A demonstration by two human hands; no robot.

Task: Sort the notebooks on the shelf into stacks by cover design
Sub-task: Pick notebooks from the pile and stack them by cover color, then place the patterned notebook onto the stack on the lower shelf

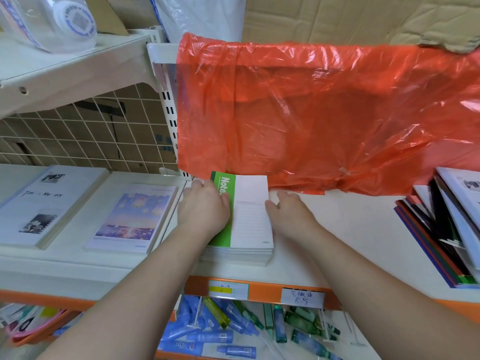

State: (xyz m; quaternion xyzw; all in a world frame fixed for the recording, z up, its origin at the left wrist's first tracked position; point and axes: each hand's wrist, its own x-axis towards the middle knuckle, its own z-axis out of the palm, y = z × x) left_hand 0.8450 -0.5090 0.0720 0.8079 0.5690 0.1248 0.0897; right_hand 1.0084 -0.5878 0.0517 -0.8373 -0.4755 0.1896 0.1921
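Note:
A stack of green-and-white notebooks [250,216] lies on the cream shelf [337,229], in the middle. My left hand [204,207] rests flat on the stack's green left side, fingers over the cover. My right hand [288,210] touches the stack's right edge with relaxed fingers. To the left lie a stack with a black-and-white photo cover [42,203] and a stack with a purple sky cover [133,216]. At the far right a mixed pile of notebooks [446,229] leans fanned out, with dark, blue and white covers.
A red plastic bag [324,113] hangs over the shelf's back, just behind the green stack. A wire grid [85,131] backs the left bay, with cardboard boxes behind. Below the orange shelf edge [259,287] lie blue and green bottles [233,331].

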